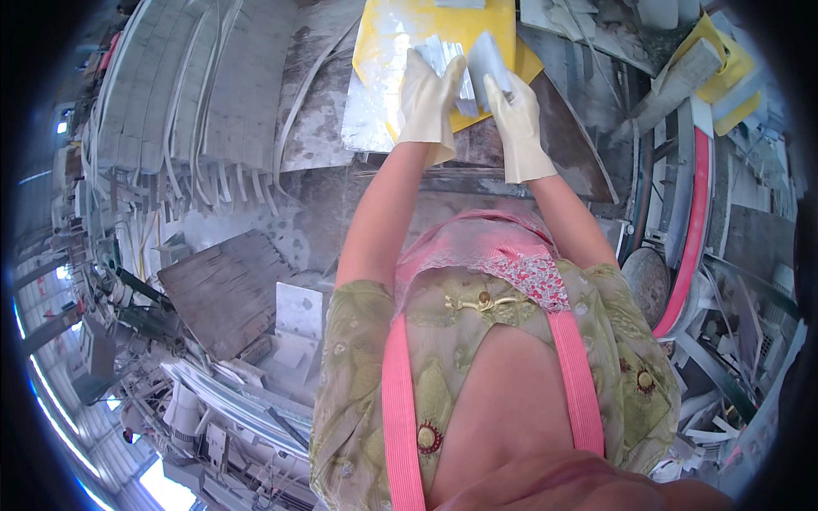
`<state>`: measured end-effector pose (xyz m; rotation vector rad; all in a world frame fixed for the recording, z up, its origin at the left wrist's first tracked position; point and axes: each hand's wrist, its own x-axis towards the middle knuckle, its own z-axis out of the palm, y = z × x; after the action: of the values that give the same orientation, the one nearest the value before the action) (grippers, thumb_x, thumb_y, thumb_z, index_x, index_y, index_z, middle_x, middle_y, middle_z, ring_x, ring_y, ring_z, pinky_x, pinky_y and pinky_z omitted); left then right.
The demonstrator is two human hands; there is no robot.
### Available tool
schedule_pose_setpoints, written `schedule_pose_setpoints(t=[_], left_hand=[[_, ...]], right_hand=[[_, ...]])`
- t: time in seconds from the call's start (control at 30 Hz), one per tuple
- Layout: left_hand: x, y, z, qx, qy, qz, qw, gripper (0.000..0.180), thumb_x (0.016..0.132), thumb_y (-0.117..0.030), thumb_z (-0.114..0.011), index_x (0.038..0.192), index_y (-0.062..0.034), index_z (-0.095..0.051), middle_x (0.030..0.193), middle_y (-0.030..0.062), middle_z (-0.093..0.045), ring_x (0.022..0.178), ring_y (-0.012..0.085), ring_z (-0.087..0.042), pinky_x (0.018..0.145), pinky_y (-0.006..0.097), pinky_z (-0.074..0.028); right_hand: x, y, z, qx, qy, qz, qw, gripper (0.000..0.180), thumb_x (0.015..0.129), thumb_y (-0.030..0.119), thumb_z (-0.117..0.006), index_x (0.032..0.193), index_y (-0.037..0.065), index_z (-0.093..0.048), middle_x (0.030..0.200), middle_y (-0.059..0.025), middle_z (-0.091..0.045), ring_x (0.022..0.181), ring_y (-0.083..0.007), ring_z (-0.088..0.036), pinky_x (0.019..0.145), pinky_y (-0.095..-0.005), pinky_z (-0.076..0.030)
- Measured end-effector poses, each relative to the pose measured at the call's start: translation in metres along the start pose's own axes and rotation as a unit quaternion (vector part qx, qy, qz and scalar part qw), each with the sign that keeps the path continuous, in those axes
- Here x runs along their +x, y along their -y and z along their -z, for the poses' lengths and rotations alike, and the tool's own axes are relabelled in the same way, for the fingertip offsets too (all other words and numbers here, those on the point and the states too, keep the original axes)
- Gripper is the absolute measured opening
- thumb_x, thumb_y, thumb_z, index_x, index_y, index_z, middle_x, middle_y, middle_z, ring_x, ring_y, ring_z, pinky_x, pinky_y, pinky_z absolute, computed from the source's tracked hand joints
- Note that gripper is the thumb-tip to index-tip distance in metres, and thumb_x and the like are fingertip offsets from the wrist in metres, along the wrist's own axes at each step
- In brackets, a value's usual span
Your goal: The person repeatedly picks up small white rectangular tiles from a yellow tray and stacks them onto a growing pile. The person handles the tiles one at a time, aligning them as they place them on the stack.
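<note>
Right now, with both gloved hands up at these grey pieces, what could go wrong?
The left hand has several grey pieces gathered together; one might slide out if the grip loosens. The right hand holds a flat slab tilted close beside them, so their edges could knock and chip. The gloves end near the wrists, so a falling piece might scrape a bare forearm.
</note>
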<state>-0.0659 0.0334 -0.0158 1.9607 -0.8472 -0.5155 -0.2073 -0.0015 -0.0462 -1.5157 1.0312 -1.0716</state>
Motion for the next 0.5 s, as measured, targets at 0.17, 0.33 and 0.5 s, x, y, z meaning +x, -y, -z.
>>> schedule_pose_setpoints(t=[0.17,0.33,0.5], left_hand=[[-0.003,-0.013,0.009,0.016,0.034,0.006,0.999,0.08,0.088,-0.051,-0.07,0.136,0.0072,-0.043,0.116,0.0258,-0.066,0.104,0.0348,-0.069,0.086,0.04,-0.055],[-0.007,-0.041,0.022,0.049,0.117,0.122,0.984,0.106,0.079,-0.057,-0.077,0.144,0.0155,-0.034,0.123,0.0363,-0.062,0.111,0.0447,-0.066,0.095,0.045,-0.052],[-0.026,-0.061,-0.008,0.324,-0.016,0.04,0.945,0.129,0.063,-0.057,-0.089,0.152,0.0115,-0.025,0.126,0.0323,-0.06,0.115,0.0393,-0.064,0.099,0.044,-0.052]], right_hand=[[0.0,-0.027,-0.004,-0.07,0.069,0.061,0.993,0.063,0.096,0.043,-0.064,0.14,-0.001,-0.055,0.128,-0.0263,-0.066,0.117,-0.0388,-0.065,0.097,-0.0427,-0.051],[-0.001,-0.014,0.025,-0.09,0.232,0.044,0.968,0.096,0.088,0.047,-0.072,0.155,-0.005,-0.03,0.147,-0.0328,-0.048,0.128,-0.0412,-0.058,0.109,-0.0393,-0.046],[-0.005,-0.001,0.031,-0.29,0.338,-0.01,0.895,0.108,0.081,0.053,-0.075,0.152,-0.006,-0.017,0.13,-0.0317,-0.059,0.107,-0.0455,-0.066,0.091,-0.049,-0.054]])
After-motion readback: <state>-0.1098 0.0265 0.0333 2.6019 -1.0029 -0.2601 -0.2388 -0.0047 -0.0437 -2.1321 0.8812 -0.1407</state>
